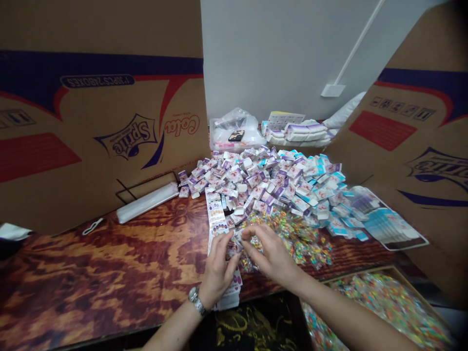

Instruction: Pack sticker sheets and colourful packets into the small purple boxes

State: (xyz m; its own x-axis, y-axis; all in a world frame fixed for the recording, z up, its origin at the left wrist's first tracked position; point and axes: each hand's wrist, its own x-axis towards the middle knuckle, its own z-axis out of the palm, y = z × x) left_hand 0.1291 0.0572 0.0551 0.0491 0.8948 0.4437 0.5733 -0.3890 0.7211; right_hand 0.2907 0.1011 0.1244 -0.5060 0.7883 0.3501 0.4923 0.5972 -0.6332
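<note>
A small white and purple cardboard box (234, 247) is held above the table's front part, partly hidden by fingers. My left hand (216, 268), with a watch at its wrist, wraps its fingers and thumb around the box's left side. My right hand (272, 253) pinches at the upper right end of the same box, its thumb and index finger close together. Under the left hand runs a strip of printed sticker sheets (218, 219). Small clear packets of colourful candy (305, 239) lie beside and behind the right hand. Behind them spreads a heap of similar small boxes (256, 178), purple and blue.
A large Sprite carton (98, 126) stands left, another carton (413, 126) right. An open box (398, 278) of candy packets sits lower right. On the wooden table (120, 273) lie a clear plastic roll (148, 202) and flat blue cartons (387, 226). Plastic containers (237, 134) stand behind.
</note>
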